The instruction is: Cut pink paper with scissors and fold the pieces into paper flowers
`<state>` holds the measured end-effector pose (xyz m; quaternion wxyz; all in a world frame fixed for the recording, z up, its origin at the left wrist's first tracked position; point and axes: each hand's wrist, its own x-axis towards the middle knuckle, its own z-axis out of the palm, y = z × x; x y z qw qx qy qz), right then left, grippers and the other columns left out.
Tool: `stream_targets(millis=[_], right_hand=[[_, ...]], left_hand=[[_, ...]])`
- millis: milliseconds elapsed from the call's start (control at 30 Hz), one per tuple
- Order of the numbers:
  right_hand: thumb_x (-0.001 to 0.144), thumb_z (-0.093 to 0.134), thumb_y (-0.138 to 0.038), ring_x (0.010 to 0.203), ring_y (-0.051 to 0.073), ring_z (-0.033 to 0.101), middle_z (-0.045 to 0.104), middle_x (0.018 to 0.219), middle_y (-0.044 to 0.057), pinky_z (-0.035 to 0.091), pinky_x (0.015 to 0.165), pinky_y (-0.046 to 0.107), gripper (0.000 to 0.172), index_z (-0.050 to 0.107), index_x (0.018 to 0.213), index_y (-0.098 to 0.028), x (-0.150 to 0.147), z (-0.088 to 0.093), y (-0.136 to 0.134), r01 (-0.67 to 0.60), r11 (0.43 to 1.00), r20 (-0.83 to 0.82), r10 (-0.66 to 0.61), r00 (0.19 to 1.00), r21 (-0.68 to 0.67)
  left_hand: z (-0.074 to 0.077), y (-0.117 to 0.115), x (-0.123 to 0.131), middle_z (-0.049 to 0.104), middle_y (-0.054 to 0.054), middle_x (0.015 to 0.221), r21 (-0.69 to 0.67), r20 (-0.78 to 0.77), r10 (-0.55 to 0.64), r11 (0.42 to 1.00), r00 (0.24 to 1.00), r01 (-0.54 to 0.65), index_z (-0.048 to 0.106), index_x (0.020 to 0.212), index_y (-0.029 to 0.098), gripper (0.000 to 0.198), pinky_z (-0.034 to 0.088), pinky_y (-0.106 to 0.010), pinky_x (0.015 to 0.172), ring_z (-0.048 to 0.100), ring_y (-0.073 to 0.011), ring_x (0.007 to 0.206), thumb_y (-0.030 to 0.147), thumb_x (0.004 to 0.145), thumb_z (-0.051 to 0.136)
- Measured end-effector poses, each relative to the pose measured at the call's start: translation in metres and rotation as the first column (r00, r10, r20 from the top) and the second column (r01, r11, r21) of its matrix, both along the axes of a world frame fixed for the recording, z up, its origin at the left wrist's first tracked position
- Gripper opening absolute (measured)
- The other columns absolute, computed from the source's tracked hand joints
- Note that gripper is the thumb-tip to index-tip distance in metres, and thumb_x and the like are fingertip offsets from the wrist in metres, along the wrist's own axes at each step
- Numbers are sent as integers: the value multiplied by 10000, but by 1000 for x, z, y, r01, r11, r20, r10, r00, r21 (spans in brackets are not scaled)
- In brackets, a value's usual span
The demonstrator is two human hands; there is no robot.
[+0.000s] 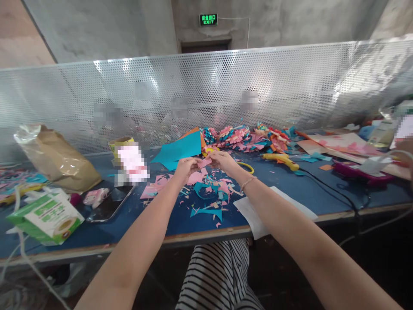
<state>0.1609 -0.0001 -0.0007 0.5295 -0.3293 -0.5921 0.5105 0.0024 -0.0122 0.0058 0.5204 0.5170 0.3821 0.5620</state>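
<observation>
Grey concrete wall [112, 26] at back, lit green EXIT sign [208, 20] above a dark doorway [206, 45]. In front of it, a silvery perforated metal screen [200, 77] behind the blue-topped wooden-edged counter [325, 189]. Left end from here: crumpled brown paper bag [64, 161], slanted; green-and-white printed cardboard box [48, 217] nearer the front edge; dark glossy flat phone [112, 204], small pink-and-white object [96, 197] right by it. White cable [22, 249] hangs over the edge.
</observation>
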Motion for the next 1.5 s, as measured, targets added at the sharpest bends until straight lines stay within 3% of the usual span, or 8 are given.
stream_targets(millis=[100, 233, 367, 467, 700, 967, 1500], right_hand=[[657, 614, -287, 611, 95, 545, 599, 691, -5, 482, 571, 227, 171, 643, 784, -177, -1, -1, -1, 68, 995, 82, -74, 994, 80], [627, 647, -274, 557, 84, 516, 566, 615, -17, 477, 573, 240, 162, 645, 746, -165, 1, -4, 3, 81, 986, 163, -105, 981, 149], [618, 651, -300, 536, 77, 497, 576, 608, -13, 462, 567, 240, 179, 642, 722, -155, 2, -7, 6, 98, 973, 171, -136, 976, 210], [607, 658, -300, 550, 83, 509, 588, 615, -6, 462, 575, 242, 178, 638, 706, -153, 3, -7, 7, 108, 970, 158, -144, 977, 219], [609, 651, -257, 526, 89, 519, 601, 602, -1, 462, 562, 246, 133, 644, 683, -147, 3, -9, 11, 116, 975, 168, -149, 974, 192], [617, 652, -285, 505, 88, 514, 598, 568, -5, 452, 531, 233, 166, 657, 699, -140, 5, -6, 8, 121, 971, 208, -164, 964, 207], [617, 647, -279, 519, 92, 514, 577, 546, -14, 442, 539, 238, 151, 644, 687, -145, 5, -3, 6, 126, 956, 241, -192, 951, 264]], left_hand=[[-1, 0, 0, 615, -38, 598, 32, -26, 13, 999, 1000, -13, 628, 550, 110, 90, 483, -294, 640, 548, -106, 544, 131, 531, 543], [0, -1, 1, 591, -14, 568, 51, -52, 11, 999, 999, -8, 617, 564, 120, 49, 486, -285, 634, 533, -97, 532, 151, 536, 591], [-1, -3, 2, 591, 3, 600, 95, -77, 5, 995, 997, 2, 587, 649, 131, 184, 496, -284, 629, 555, -99, 558, 184, 515, 701], [-2, -3, 1, 603, -9, 613, 98, -101, 7, 995, 995, 3, 572, 712, 129, 275, 509, -302, 637, 591, -121, 583, 208, 512, 744], [-2, -2, -2, 634, -45, 651, 58, -179, 32, 998, 983, -22, 587, 735, 112, 289, 532, -341, 631, 622, -158, 567, 256, 548, 754], [-2, 0, -3, 629, -30, 601, 65, -152, 25, 998, 988, -15, 594, 711, 107, 340, 535, -282, 574, 618, -145, 532, 304, 506, 780], [-4, 5, -6, 632, -31, 617, 50, -155, -10, 999, 988, 18, 597, 714, 110, 307, 534, -311, 626, 623, -149, 568, 283, 526, 767]])
